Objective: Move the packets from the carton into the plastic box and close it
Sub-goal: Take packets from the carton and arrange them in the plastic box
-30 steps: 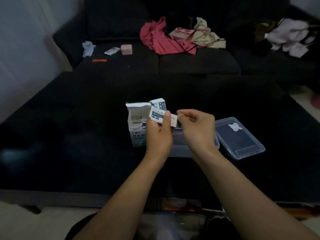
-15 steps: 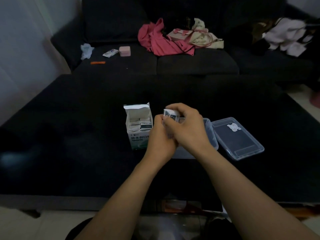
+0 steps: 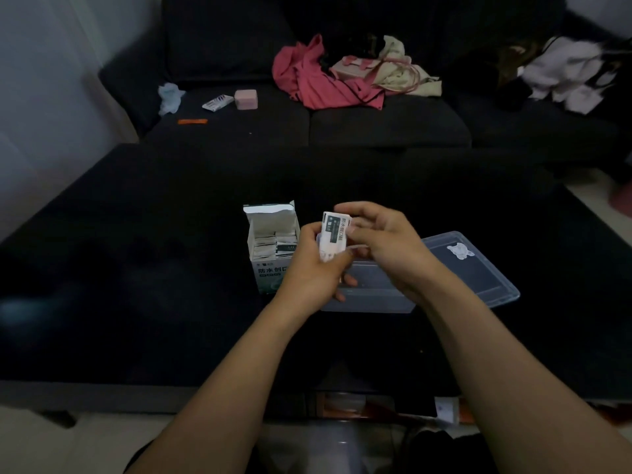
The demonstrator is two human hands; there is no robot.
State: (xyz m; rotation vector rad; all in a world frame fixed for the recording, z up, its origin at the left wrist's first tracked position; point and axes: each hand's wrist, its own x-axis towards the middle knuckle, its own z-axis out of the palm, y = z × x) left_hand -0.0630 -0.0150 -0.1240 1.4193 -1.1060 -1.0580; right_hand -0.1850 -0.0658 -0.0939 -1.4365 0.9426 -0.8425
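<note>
White with dark green print, a small stack of packets [image 3: 334, 238] is up in the air between both hands, held upright just above the plastic box [image 3: 371, 297]. Left hand [image 3: 314, 266] has them from below, fingers curled round the lower edge and thumb pressed up the near side. Right hand [image 3: 383, 242] comes in from the other side, fingertips pinching the top corner and right edge of the stack. So both hands are closed on the packets, neither one free. Clear and shallow, the plastic box sits on the dark table [image 3: 136, 285] directly under the hands, its near wall showing below the wrists; whether anything lies inside it I cannot tell, the hands cover most of it. Its lid [image 3: 478, 268] lies flat on the table just to the right of the box, a pale sticker on top. Left of the hands stands the carton [image 3: 272, 248], top flap torn open and standing up, more packets packed upright inside. Beyond the table a dark sofa [image 3: 376, 124] carries a heap of pink cloth [image 3: 314, 80], a cream bag [image 3: 393, 68], a small pink box [image 3: 245, 99] and an orange pen [image 3: 192, 121].
</note>
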